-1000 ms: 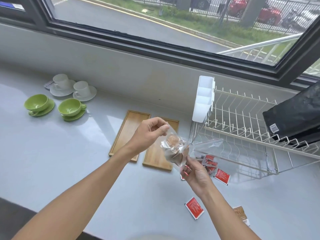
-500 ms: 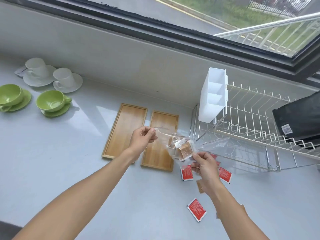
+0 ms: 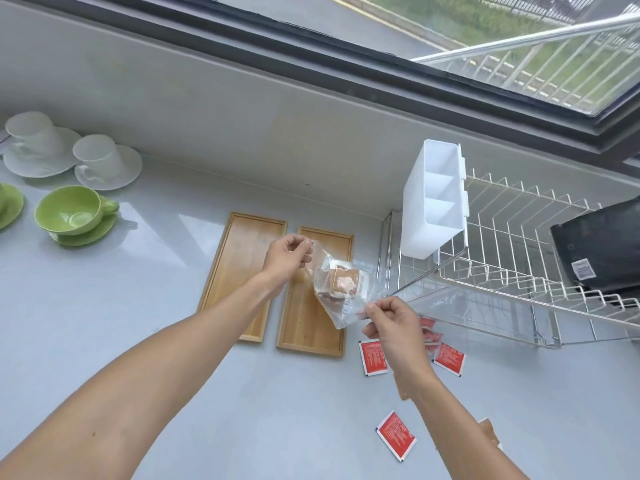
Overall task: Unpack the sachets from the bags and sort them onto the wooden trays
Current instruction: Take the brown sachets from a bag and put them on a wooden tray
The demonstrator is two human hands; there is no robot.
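While red sachets (image 3: 372, 357) lie on the grey tabletop (image 3: 138, 323), left hand (image 3: 285, 258) and right hand (image 3: 393, 323) each pinch a clear plastic bag of brown sachets (image 3: 337, 289) above the two wooden trays (image 3: 313, 323).

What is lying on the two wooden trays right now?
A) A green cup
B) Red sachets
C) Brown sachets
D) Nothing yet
D: both wooden trays show only bare wood; the red sachets lie on the counter to their right, and the brown ones are in the clear bag held between the left hand and right hand.
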